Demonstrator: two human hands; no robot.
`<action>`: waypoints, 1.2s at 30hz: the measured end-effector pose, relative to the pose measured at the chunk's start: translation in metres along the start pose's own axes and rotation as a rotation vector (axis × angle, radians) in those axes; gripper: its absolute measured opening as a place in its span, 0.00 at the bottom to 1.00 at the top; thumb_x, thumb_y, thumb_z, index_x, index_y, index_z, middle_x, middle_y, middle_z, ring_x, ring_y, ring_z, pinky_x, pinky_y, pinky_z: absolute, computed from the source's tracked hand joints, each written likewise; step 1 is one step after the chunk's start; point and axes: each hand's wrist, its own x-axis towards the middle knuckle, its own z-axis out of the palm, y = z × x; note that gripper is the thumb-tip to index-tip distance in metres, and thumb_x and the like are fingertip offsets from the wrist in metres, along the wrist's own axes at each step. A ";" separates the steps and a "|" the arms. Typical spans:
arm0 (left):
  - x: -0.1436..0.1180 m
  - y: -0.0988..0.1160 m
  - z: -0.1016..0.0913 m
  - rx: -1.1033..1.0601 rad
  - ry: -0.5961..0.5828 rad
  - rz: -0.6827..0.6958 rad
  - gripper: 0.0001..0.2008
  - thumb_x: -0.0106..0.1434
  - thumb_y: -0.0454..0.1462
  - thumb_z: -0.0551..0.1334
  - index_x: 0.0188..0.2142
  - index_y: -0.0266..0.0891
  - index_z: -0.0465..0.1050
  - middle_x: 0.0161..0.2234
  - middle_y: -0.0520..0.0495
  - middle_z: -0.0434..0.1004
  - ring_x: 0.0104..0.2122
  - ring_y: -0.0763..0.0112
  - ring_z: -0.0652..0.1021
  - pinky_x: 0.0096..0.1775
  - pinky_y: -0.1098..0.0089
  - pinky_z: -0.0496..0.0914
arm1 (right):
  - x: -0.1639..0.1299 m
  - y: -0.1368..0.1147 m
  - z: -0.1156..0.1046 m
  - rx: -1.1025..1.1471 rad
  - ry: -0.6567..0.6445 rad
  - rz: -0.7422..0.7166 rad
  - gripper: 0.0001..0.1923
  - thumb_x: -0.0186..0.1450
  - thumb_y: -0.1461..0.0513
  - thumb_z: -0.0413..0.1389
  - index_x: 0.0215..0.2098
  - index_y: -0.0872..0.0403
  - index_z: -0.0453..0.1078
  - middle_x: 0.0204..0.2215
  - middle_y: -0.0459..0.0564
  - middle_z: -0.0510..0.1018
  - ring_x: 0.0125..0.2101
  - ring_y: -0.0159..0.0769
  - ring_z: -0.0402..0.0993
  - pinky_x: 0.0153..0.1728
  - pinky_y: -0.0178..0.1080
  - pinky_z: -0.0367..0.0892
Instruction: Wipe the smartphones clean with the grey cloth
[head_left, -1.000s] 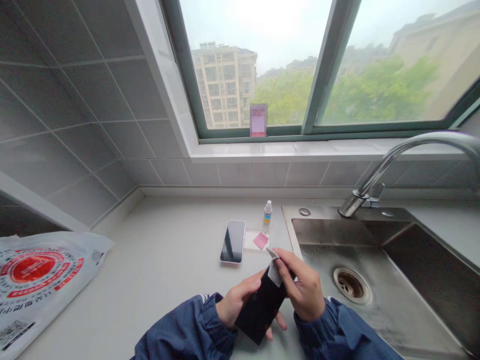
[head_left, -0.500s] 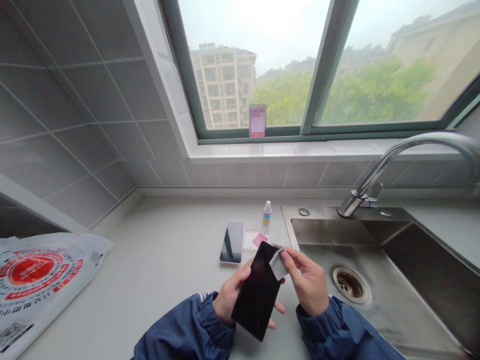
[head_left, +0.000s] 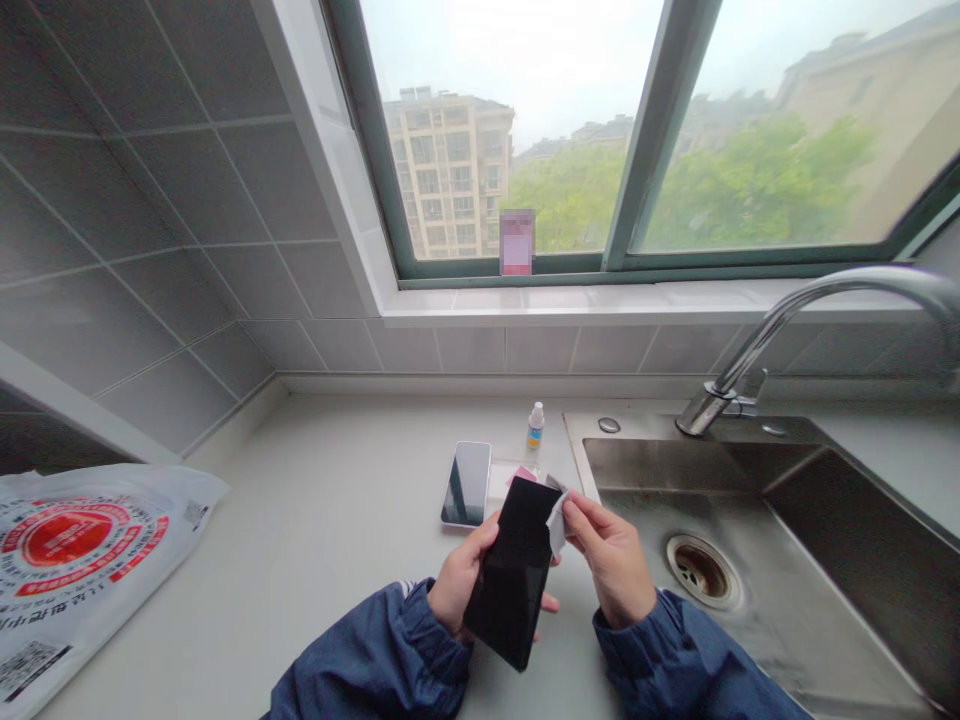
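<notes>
My left hand (head_left: 459, 580) grips a black smartphone (head_left: 514, 580), thumb along its left edge and fingertips showing past the right edge. The phone is tilted, its dark glossy face toward me. At its upper right edge, my right hand (head_left: 611, 560) pinches a small grey-white cloth (head_left: 557, 522) that touches the phone. Beyond my hands, a second smartphone (head_left: 466, 484) with a light frame lies face up on the counter. A pink piece (head_left: 523, 474) rests on a clear flat packet (head_left: 501, 478), partly hidden by the black phone. Behind them a small white-capped bottle (head_left: 535, 425) stands upright.
To the right is a steel sink (head_left: 589, 470) with a drain (head_left: 703, 570) and a chrome faucet (head_left: 757, 345). A white plastic bag (head_left: 90, 560) with red print lies on the counter (head_left: 322, 500) at the left. A window (head_left: 570, 120) is ahead.
The cloth has folded closer around the black phone's upper right edge, covering less of its face. The phone has turned slightly more upright in my left hand.
</notes>
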 end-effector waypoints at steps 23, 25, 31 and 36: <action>0.003 -0.005 -0.013 -0.009 -0.052 -0.098 0.25 0.67 0.50 0.51 0.59 0.43 0.62 0.41 0.34 0.81 0.29 0.50 0.83 0.21 0.61 0.75 | -0.002 -0.009 0.002 0.020 -0.147 0.026 0.21 0.61 0.49 0.63 0.47 0.53 0.78 0.45 0.54 0.81 0.47 0.48 0.75 0.49 0.45 0.67; 0.003 -0.005 -0.015 -0.022 -0.068 -0.094 0.26 0.67 0.50 0.51 0.61 0.44 0.61 0.41 0.35 0.81 0.29 0.51 0.83 0.22 0.61 0.75 | -0.003 -0.011 0.005 0.026 -0.201 0.041 0.23 0.62 0.49 0.62 0.50 0.52 0.76 0.49 0.54 0.79 0.52 0.49 0.72 0.55 0.48 0.63; 0.004 -0.006 -0.019 -0.077 -0.064 -0.145 0.29 0.66 0.52 0.51 0.62 0.43 0.60 0.41 0.36 0.81 0.30 0.52 0.83 0.24 0.61 0.76 | -0.002 -0.017 0.006 0.102 -0.200 0.115 0.22 0.57 0.50 0.66 0.46 0.52 0.78 0.47 0.55 0.80 0.49 0.48 0.74 0.52 0.46 0.65; 0.005 -0.007 -0.015 -0.024 0.006 -0.170 0.27 0.65 0.52 0.52 0.57 0.40 0.66 0.42 0.35 0.80 0.29 0.53 0.82 0.23 0.64 0.74 | 0.000 -0.021 0.003 0.150 -0.133 0.130 0.18 0.53 0.51 0.69 0.38 0.53 0.81 0.37 0.52 0.83 0.38 0.42 0.77 0.43 0.40 0.69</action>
